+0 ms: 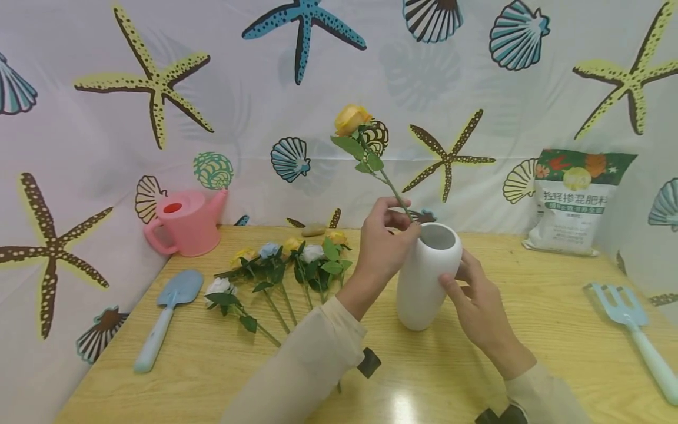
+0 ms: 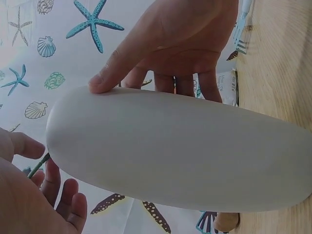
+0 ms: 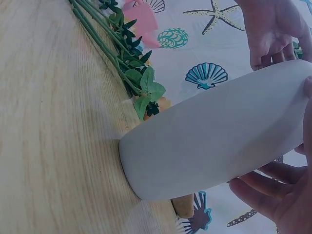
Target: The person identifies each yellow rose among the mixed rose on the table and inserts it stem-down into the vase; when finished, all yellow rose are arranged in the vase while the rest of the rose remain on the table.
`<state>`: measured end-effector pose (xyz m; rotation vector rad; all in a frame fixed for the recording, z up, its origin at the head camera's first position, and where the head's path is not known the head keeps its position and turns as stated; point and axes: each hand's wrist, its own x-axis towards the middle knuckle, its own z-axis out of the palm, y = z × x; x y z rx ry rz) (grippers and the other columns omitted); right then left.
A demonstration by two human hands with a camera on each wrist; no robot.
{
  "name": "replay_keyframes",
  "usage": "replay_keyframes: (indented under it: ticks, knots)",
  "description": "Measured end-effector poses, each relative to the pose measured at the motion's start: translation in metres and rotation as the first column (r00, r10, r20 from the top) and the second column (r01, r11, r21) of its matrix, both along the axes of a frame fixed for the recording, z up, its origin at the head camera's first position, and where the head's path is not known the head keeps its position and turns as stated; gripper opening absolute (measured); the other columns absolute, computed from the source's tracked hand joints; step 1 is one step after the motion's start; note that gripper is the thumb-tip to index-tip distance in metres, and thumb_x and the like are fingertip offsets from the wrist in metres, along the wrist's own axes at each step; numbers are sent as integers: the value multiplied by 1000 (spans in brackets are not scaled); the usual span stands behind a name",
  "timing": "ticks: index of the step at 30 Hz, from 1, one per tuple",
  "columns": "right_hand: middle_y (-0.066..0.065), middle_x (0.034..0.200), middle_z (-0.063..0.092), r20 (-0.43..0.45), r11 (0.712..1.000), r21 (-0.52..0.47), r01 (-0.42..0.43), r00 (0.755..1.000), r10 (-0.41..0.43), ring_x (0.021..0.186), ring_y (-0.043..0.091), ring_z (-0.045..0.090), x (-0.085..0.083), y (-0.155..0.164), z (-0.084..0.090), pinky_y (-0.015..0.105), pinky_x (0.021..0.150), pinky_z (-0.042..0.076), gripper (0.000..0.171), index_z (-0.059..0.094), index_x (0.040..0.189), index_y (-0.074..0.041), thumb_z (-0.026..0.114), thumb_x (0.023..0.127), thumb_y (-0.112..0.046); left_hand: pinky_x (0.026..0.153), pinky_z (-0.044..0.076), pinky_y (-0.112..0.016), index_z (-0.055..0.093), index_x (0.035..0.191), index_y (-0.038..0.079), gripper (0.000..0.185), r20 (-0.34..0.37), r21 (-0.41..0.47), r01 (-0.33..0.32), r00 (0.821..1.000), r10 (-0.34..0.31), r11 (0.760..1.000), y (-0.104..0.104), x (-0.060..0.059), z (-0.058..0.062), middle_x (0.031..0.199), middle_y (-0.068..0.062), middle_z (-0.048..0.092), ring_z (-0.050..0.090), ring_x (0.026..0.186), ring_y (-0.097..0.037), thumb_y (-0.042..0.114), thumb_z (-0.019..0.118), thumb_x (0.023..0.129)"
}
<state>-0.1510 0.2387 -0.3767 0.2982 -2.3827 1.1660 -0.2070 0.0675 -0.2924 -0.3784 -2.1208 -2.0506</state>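
White ceramic vase [image 1: 424,277] is being steadied by the right hand [image 1: 477,303]; left hand [image 1: 384,244] is pinching the yellow rose's stem [image 1: 394,193] at the mouth; next it probably needs lowering straight in.

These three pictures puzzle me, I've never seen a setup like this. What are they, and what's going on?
No machine here: a person wears three cameras. The big picture is from the head; the other two are from the wrists, so they look tilted. The left hand pinches the stem of a yellow rose at the mouth of a white vase, which the right hand steadies. On the wooden table lie more roses, a blue trowel, a pink watering can, a blue hand rake and a fertiliser bag.
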Motion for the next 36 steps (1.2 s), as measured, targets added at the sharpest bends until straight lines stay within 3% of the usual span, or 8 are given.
replay_keyframes:
  ticks: [3, 7, 11, 16, 19, 22, 31, 36]
  knots:
    - [19, 130, 66, -9, 1000, -1, -2, 1000, 2, 105, -13, 53, 0, 0, -1, 25, 81, 56, 53, 39, 153, -16, 58, 103, -16, 76, 51, -29, 65, 113, 11, 16, -9, -2, -1, 1000, 1, 1000, -1, -1, 0, 89, -8, 69, 62, 85, -15, 16, 61, 99]
    - [19, 129, 67, -13, 1000, 0, -1, 1000, 1, 105, -13, 53, -1, 0, -1, 23, 82, 56, 54, 40, 153, -16, 58, 103, -15, 86, 54, -37, 70, 106, 4, 30, -47, 34, -7, 999, 8, 999, -4, -6, -1, 92, -13, 69, 64, 89, -15, 24, 49, 107]
    - [18, 129, 67, -9, 1000, 3, 0, 1000, 0, 105, -13, 53, 0, 0, -1, 22, 82, 55, 54, 40, 153, -17, 58, 103, -16, 81, 56, -33, 76, 104, 2, 28, -85, 82, -63, 994, 70, 995, -5, -10, -2, 99, -14, 73, 64, 87, -20, 21, 56, 105]
    - [17, 130, 67, -5, 1000, 7, 2, 1000, -2, 105, -13, 53, 0, 0, 0, 22, 82, 55, 55, 39, 154, -18, 58, 103, -15, 69, 53, -24, 77, 108, 5, 17, -34, 156, -125, 991, 132, 980, -4, -11, -1, 101, -11, 75, 65, 78, -17, 16, 70, 96]
    - [17, 130, 67, -4, 1000, 10, 4, 1000, -4, 105, -14, 53, 0, 0, 0, 21, 82, 55, 55, 39, 154, -18, 58, 103, -15, 73, 58, -31, 69, 115, 4, 22, -16, 191, -114, 993, 119, 975, -4, -12, 0, 100, -13, 73, 63, 77, -10, 12, 71, 94]
    - [17, 130, 67, -2, 1000, 10, 5, 1000, -5, 105, -14, 52, 0, 0, 0, 21, 82, 54, 54, 39, 154, -18, 58, 103, -14, 75, 60, -37, 61, 117, 3, 23, -45, 211, -85, 994, 97, 974, -4, -15, 1, 99, -18, 71, 64, 79, -12, 8, 68, 96]
    - [16, 130, 67, 3, 1000, 11, 10, 1000, -10, 105, -12, 53, 0, 1, 0, 22, 83, 54, 53, 40, 153, -16, 57, 103, -14, 64, 52, -21, 60, 110, 0, 17, -103, 289, -41, 992, 74, 956, -7, -19, 5, 93, -25, 73, 67, 83, -41, 15, 57, 104]
    - [17, 129, 67, -4, 1000, 13, 6, 1000, -6, 105, -11, 55, 0, 1, 0, 22, 82, 55, 52, 41, 153, -15, 57, 103, -13, 63, 51, -21, 61, 109, 3, 14, -97, 296, -52, 992, 84, 954, -8, -18, 8, 91, -24, 74, 67, 72, -21, 16, 58, 104]
